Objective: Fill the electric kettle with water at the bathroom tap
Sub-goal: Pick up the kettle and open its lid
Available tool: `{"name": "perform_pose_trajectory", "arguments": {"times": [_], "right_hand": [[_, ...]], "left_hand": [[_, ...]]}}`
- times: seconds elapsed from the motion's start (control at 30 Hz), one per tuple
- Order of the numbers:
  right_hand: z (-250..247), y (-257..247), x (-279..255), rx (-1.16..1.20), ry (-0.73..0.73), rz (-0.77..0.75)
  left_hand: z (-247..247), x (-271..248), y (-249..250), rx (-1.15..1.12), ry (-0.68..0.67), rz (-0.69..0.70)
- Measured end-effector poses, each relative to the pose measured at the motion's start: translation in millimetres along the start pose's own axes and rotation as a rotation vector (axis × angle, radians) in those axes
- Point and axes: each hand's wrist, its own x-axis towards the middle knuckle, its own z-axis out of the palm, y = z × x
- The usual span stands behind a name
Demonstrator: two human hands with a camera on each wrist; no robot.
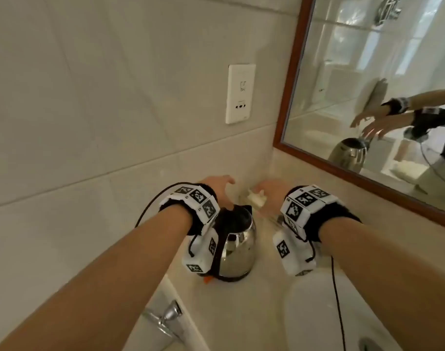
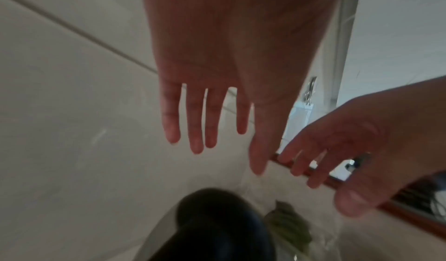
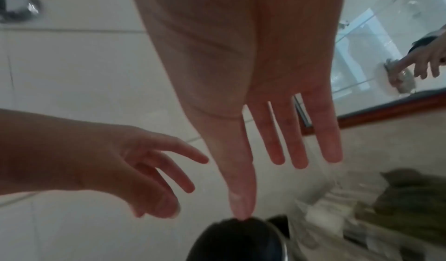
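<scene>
A steel electric kettle (image 1: 237,247) with a black lid and handle stands on the beige counter in the corner. Its dark lid shows blurred in the left wrist view (image 2: 217,227) and in the right wrist view (image 3: 241,240). My left hand (image 1: 221,188) (image 2: 224,150) hovers above the lid with straight, spread fingers and holds nothing. My right hand (image 1: 269,191) (image 3: 270,179) hangs beside it to the right, also empty with fingers spread. Its thumb tip lines up with the lid's edge; I cannot tell if it touches. A chrome tap (image 1: 165,320) is at the lower left.
Behind the kettle lie clear packets (image 1: 256,198) (image 3: 398,198), one greenish (image 2: 287,225). A white wall socket (image 1: 240,93) is on the tiles above. A wood-framed mirror (image 1: 380,84) runs along the right. A black cable (image 1: 337,300) trails over the white basin (image 1: 312,312).
</scene>
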Motion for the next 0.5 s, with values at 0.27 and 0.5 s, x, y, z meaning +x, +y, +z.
{"name": "perform_pose_trajectory", "arguments": {"times": [0.27,0.5], "right_hand": [[48.9,-12.3,26.2,-0.009,-0.156,-0.047],[52.8,1.3,37.4,0.114,-0.221,-0.103]], "left_hand": [[53.8,17.0,-30.4,0.248,-0.141,0.116],[50.6,22.6,-25.3,0.271,-0.149,0.178]]}}
